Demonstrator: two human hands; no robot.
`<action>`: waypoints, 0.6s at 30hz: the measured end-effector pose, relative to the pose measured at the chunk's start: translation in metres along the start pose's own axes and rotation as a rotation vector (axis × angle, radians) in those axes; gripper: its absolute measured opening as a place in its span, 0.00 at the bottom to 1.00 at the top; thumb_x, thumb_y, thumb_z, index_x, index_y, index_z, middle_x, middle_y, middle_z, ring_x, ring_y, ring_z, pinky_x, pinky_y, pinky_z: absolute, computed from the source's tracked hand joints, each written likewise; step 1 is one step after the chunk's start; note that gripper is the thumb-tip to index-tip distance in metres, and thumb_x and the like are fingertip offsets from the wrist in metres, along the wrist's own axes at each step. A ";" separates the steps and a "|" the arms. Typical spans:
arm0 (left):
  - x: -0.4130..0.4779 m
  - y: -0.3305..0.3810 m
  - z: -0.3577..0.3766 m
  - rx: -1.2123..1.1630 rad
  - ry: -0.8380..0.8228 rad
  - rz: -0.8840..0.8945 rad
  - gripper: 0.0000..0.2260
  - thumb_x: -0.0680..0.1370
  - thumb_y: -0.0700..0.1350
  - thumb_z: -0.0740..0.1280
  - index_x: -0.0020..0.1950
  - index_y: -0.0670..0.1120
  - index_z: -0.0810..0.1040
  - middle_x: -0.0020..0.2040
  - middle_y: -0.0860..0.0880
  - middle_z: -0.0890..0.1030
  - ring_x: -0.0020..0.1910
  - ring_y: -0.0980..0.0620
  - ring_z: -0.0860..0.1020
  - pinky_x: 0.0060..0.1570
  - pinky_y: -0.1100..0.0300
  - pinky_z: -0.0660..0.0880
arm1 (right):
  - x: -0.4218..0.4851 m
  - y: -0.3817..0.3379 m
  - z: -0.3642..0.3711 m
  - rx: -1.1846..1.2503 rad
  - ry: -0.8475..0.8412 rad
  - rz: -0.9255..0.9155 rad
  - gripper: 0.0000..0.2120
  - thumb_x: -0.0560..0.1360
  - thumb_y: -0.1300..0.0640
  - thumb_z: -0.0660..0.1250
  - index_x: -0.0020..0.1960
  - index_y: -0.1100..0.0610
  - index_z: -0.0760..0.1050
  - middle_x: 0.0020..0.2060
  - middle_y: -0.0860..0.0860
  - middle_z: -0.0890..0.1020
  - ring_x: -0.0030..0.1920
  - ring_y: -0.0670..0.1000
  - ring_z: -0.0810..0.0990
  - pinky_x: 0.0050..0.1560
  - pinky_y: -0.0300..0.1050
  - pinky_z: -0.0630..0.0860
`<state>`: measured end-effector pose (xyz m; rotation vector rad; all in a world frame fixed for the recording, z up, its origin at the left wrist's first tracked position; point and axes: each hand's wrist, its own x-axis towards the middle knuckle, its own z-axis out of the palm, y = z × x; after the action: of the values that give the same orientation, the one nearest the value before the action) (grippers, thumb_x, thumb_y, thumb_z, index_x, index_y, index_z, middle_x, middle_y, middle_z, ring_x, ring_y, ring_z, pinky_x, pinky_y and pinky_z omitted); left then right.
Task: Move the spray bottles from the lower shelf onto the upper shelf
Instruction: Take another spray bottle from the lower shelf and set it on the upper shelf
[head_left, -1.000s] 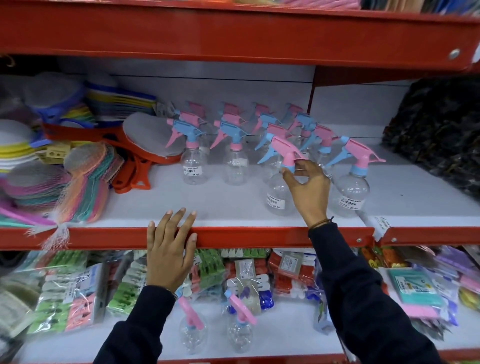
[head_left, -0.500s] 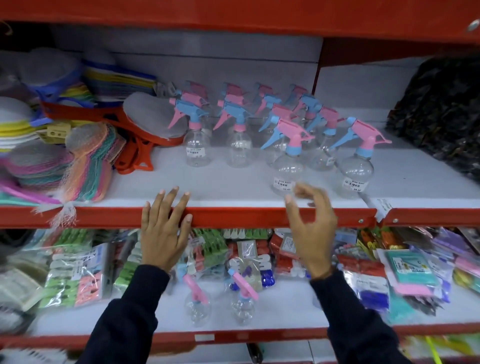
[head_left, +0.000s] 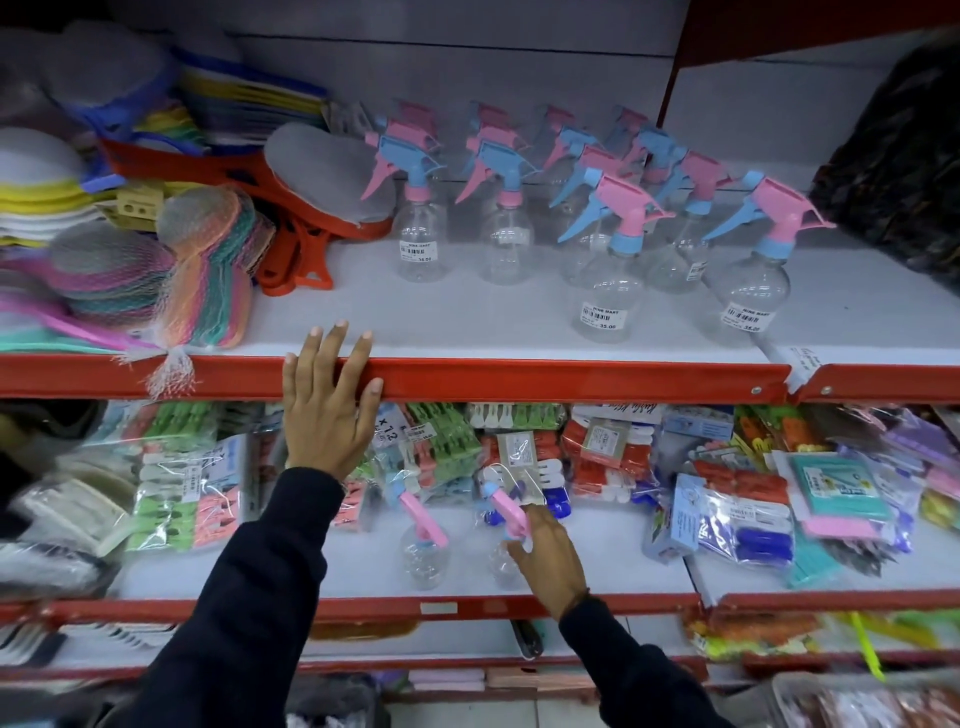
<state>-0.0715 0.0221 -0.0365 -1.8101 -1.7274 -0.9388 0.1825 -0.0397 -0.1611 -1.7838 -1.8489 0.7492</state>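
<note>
Left hand: my left hand (head_left: 326, 415) lies flat against the red metal front edge of the upper shelf (head_left: 571, 378), fingers spread apart and hooked over the lip, holding nothing.
Right hand: my right hand (head_left: 548, 564) is down at the lower shelf (head_left: 597, 566), thumb and fingers parted around the neck of a clear plastic spray bottle with a pink trigger head (head_left: 506, 512); whether they press it yet I cannot tell, the frame is smeared there.
That bottle: its body sits behind my fingers, so only the pink head and a sliver of clear plastic show.
Second bottle: another clear spray bottle with a pink trigger (head_left: 425, 551) stands just at 9 o'clock of it, free and upright, its outline blurred.
Upper shelf: a cluster of clear spray bottles with pink and blue triggers (head_left: 605, 291) stands at 12 o'clock from my right hand; the back rows overlap and I cannot count them.
Behind the low bottles: bagged packs of coloured clothes pegs (head_left: 447, 441), labels unreadable.
Far left: netted stacks of pastel scrub pads (head_left: 208, 270), cut by the frame edge.
Far right: a dark patterned bundle (head_left: 898, 182), too dim to identify.
</note>
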 end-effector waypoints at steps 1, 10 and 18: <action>0.000 0.000 0.000 -0.003 0.004 0.003 0.20 0.80 0.53 0.52 0.71 0.50 0.64 0.71 0.44 0.67 0.73 0.46 0.56 0.74 0.57 0.39 | 0.002 -0.001 -0.001 -0.007 0.013 -0.008 0.15 0.72 0.56 0.69 0.56 0.60 0.72 0.54 0.56 0.78 0.53 0.56 0.77 0.50 0.46 0.74; 0.001 -0.001 0.001 -0.027 0.011 0.011 0.20 0.80 0.53 0.53 0.72 0.51 0.63 0.71 0.45 0.68 0.73 0.47 0.56 0.74 0.57 0.39 | -0.016 -0.062 -0.084 0.281 0.295 -0.271 0.12 0.68 0.52 0.73 0.45 0.41 0.71 0.40 0.45 0.76 0.40 0.42 0.74 0.38 0.39 0.73; 0.001 -0.002 0.000 -0.055 -0.011 0.010 0.21 0.80 0.55 0.50 0.71 0.51 0.64 0.70 0.46 0.68 0.73 0.47 0.57 0.74 0.55 0.42 | -0.004 -0.164 -0.181 0.452 0.684 -0.523 0.11 0.67 0.45 0.71 0.47 0.45 0.73 0.40 0.42 0.78 0.38 0.41 0.75 0.39 0.37 0.74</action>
<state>-0.0733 0.0235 -0.0361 -1.8604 -1.7136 -0.9835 0.1804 -0.0336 0.0831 -1.0147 -1.4231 0.2644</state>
